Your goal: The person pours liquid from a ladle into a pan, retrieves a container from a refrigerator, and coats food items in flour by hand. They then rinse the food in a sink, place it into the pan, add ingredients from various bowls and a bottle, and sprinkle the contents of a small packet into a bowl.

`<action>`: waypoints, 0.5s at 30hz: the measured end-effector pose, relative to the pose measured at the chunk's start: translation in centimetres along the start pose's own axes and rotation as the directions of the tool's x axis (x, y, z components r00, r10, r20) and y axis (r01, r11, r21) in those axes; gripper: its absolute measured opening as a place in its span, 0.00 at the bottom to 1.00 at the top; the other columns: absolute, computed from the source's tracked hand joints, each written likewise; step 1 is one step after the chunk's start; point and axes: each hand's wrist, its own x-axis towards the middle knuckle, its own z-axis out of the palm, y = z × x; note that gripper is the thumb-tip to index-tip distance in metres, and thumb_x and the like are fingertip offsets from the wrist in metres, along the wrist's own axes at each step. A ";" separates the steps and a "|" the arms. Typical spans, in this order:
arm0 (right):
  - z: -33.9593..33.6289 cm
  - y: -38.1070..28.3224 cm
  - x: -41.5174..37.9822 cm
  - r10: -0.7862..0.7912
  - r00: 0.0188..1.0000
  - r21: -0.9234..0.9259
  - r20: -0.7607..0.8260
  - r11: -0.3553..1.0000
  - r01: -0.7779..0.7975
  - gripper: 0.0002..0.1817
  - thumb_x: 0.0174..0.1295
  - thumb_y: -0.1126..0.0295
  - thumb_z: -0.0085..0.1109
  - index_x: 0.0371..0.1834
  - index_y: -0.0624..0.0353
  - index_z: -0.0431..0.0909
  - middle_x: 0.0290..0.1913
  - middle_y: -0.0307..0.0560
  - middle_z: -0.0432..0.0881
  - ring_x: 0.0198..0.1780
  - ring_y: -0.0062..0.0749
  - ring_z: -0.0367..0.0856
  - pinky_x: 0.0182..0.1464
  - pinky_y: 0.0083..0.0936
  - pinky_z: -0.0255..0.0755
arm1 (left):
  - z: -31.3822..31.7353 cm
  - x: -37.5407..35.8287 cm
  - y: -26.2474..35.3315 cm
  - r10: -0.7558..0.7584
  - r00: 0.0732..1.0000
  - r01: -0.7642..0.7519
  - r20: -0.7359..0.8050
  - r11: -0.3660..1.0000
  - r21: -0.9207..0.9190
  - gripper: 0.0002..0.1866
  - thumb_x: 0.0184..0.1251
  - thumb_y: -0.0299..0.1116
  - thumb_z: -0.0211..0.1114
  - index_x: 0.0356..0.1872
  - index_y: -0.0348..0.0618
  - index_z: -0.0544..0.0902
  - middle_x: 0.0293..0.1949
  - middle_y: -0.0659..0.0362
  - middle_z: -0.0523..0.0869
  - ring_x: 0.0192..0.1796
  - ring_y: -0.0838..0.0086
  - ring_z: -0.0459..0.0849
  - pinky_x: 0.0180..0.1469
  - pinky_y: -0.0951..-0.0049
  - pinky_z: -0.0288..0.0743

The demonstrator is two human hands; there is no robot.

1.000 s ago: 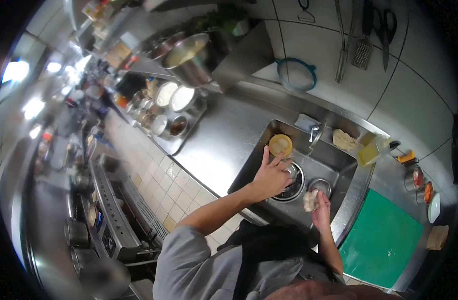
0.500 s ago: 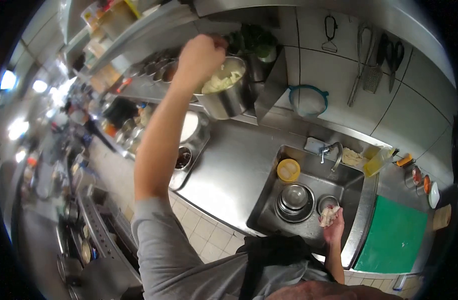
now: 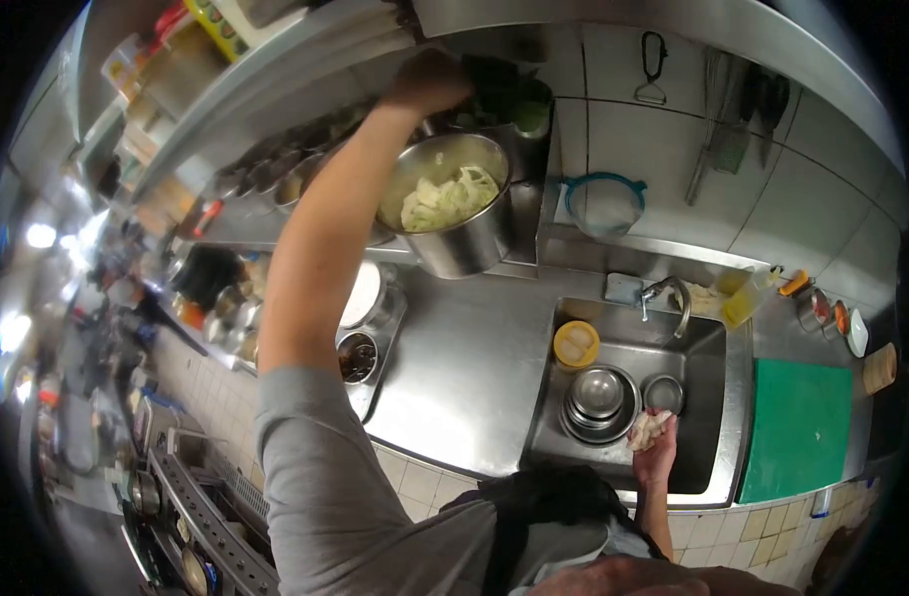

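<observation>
Grasping a pale wad, the right hand over a sink of nested metal bowls and a yellow tub with pale pieces; left hand (grip: cannot tell) near leafy greens, beyond a steel pot of pale-green cut vegetable.

Legible text: none — yellow packet, upper left — print too blurred to read

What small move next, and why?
Probably ease the left hand back, clear of the round steel pot: it is raised beyond the open rim, its fingers hard to see, while the right hand holds a pale crumpled lump over the steel sink.
</observation>
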 end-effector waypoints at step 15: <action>0.3 -0.1 2.0 0.067 0.996 -0.004 -0.050 0.998 -0.068 0.23 0.74 0.44 0.49 0.53 0.53 0.74 0.50 0.39 0.79 0.47 0.34 0.81 0.43 0.36 0.80 | 6.0 0.5 -10.7 0.257 0.945 -0.293 -0.201 0.940 -0.175 0.19 0.81 0.34 0.48 0.66 0.38 0.69 0.54 0.46 0.82 0.48 0.55 0.86 0.47 0.58 0.84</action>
